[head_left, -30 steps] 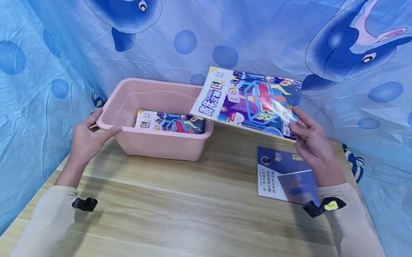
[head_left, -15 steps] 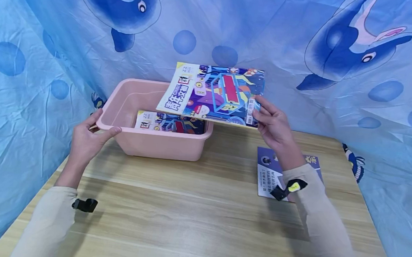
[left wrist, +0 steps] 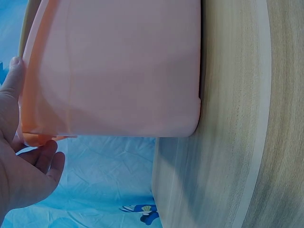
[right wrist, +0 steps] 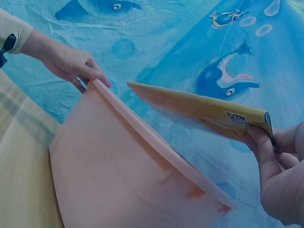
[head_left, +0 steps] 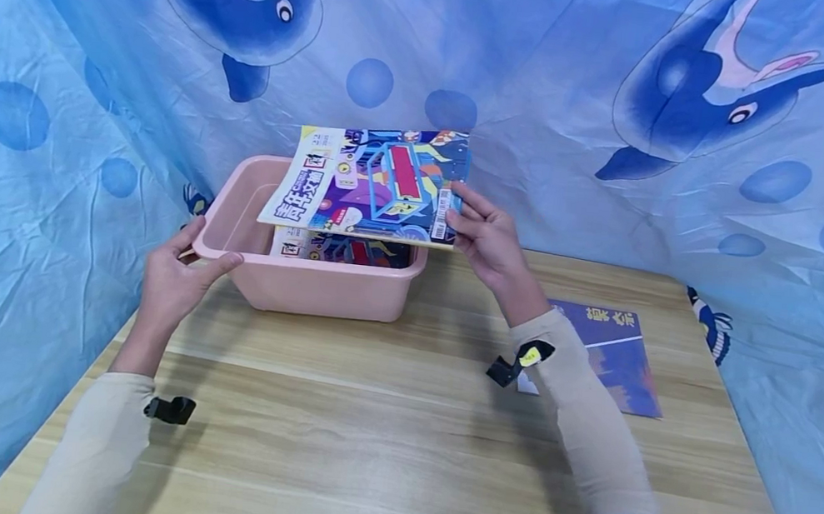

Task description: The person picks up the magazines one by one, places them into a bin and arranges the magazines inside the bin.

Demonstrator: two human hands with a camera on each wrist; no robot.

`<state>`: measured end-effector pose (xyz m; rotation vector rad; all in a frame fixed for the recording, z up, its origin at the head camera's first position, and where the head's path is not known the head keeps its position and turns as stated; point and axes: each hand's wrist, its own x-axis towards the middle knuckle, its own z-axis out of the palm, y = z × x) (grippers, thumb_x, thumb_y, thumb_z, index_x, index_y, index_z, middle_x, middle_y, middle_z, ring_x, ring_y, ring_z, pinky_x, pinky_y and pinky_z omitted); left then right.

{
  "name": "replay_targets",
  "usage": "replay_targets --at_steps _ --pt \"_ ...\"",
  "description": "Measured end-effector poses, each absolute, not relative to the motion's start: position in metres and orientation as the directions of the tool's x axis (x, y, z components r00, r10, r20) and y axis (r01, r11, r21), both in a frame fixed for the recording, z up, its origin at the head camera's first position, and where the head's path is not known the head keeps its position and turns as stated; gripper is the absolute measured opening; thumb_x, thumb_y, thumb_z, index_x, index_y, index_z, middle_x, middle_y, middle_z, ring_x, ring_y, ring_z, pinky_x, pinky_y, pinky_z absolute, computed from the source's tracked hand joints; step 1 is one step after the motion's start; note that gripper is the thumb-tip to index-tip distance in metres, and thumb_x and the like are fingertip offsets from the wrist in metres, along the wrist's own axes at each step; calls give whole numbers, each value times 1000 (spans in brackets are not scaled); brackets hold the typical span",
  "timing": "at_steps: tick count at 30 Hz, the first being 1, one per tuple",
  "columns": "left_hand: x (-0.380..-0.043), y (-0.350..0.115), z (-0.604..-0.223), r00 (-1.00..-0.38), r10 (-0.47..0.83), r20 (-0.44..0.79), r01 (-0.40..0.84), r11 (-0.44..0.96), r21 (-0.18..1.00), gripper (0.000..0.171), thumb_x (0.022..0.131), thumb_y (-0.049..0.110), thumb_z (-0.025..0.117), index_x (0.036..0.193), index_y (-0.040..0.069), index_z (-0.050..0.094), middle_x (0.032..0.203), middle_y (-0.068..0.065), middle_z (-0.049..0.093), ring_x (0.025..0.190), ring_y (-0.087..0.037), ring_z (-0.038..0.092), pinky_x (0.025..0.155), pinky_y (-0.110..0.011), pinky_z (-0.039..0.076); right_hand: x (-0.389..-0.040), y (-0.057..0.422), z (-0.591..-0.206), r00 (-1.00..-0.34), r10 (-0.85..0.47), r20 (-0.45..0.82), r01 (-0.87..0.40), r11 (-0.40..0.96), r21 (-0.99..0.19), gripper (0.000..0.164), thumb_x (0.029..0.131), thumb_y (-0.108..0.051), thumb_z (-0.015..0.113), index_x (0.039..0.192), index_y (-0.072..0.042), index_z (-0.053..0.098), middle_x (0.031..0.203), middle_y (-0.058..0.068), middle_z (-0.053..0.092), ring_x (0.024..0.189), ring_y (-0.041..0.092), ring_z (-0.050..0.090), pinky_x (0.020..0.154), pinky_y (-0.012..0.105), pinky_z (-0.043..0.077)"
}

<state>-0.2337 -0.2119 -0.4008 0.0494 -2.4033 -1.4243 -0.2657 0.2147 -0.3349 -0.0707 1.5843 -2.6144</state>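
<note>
A pink plastic bin stands at the back left of the table. My left hand grips its near left corner, thumb along the front rim and fingers behind; the left wrist view shows the fingers curled at the rim. Above the bin's opening, my right hand pinches a colourful magazine by its right edge. That magazine's yellow spine shows in the right wrist view, apart from the rim. Inside the bin lies another magazine with a matching cover, partly covered by the held one.
A purple book lies on the wooden table at the right, partly hidden by my right forearm. A blue curtain printed with dolphins hangs behind the table and along both sides.
My right hand has carried the magazine leftward, from right of the bin to over its opening. More of the purple book's right side shows now. The left hand and the bin stay put.
</note>
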Motion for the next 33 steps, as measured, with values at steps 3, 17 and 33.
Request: replay_targets --at_steps 3,17,33 --pt "-234 -211 -399 -940 -201 277 145 501 853 85 87 30 83 158 15 38 160 -11 41 131 -34 51 80 -5 45 -269 203 -337 -995 -98 -9 53 -448 -892 51 98 6 61 147 -10 57 145 19 57 85 13 69 55 19 47" --pt "-234 -208 -398 -937 -211 280 144 496 856 83 87 29 84 157 16 40 160 -9 42 132 -28 50 85 -8 45 -282 160 -339 -988 -118 -99 137 -369 -919 47 96 3 67 140 -14 65 137 11 66 81 11 66 56 18 51" --pt "-244 -211 -397 -944 -206 258 131 484 865 85 87 29 84 157 15 39 160 -11 41 129 -31 51 81 -6 46 -288 131 -330 -990 -110 -89 114 -249 -962 44 94 -1 71 136 -14 69 132 7 69 89 12 68 62 21 55"
